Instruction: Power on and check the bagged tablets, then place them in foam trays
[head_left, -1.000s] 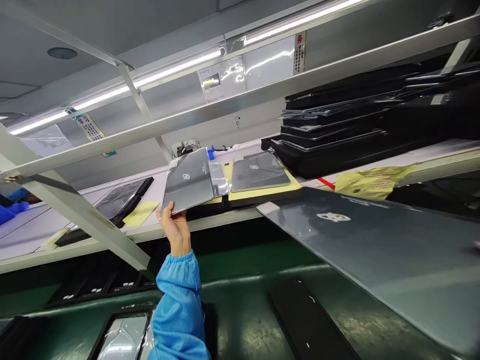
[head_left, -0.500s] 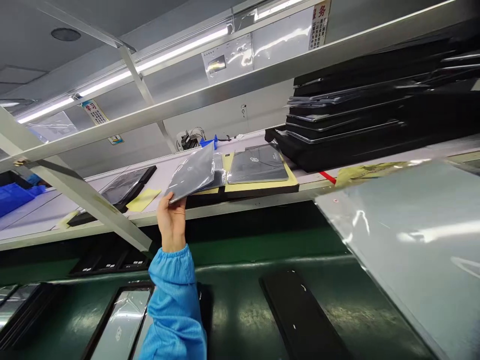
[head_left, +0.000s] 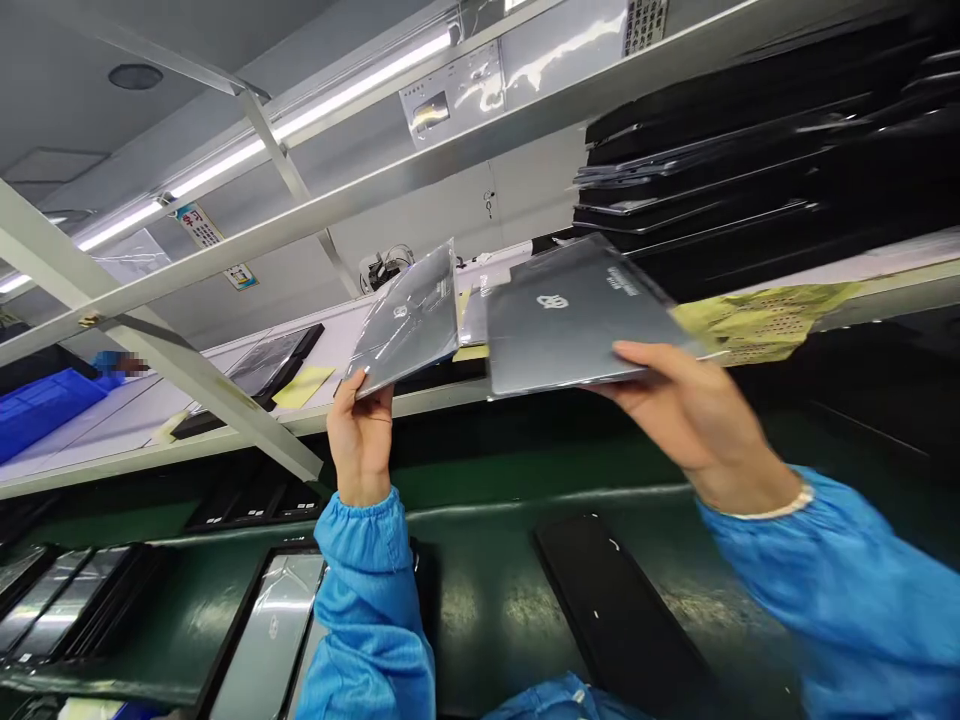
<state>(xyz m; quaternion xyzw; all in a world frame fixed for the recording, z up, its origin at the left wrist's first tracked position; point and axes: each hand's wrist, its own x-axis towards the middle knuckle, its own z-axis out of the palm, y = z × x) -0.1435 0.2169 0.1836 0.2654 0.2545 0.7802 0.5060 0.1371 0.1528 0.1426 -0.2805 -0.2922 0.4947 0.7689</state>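
Observation:
My left hand (head_left: 361, 432) is raised and pinches the lower corner of a grey panel in a clear plastic bag (head_left: 409, 318), which tilts up over the shelf edge. My right hand (head_left: 686, 410) grips the near edge of a second grey panel with a white logo (head_left: 574, 315), held nearly flat at shelf height, just to the right of the first. Both arms wear blue sleeves. The two panels almost meet at their inner edges.
A white shelf (head_left: 187, 395) carries yellow sheets (head_left: 304, 385), a black tray (head_left: 255, 375) and a tall stack of black trays (head_left: 750, 190) at the right. Below runs a green conveyor (head_left: 480, 600) with black trays and panels. A slanted metal strut (head_left: 195, 380) crosses at the left.
The large panel close to the camera at the right has swung up to shelf height, and my right hand now shows gripping it. My left hand lifted its bagged panel slightly higher.

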